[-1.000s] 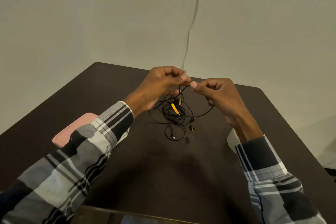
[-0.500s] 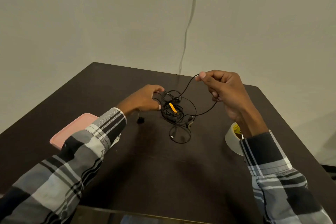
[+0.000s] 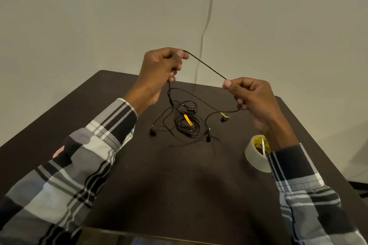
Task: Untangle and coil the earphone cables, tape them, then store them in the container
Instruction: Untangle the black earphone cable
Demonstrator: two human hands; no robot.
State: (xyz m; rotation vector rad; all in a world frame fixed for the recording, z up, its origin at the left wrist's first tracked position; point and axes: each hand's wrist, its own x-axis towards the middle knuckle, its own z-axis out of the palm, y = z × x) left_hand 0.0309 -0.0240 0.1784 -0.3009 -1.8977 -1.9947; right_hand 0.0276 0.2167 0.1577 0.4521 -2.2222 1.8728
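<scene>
Hands: left hand [image 3: 159,69] and right hand [image 3: 251,97] fingers both pinch one thin black earphone cable [image 3: 205,64] above the dark table [image 3: 179,185]; one beige tape roll [image 3: 256,157] sits nearby, tangle [image 3: 187,123] below.

Matt dark wood table [image 3: 179,185], plaid cloth sleeves [image 3: 79,161].

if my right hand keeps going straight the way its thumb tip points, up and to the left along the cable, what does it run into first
Probably the left hand. The right hand pinches one end of a taut stretch of black cable and the left holds the other end, with nothing else between them. Depth is hard to judge from this view.
</scene>
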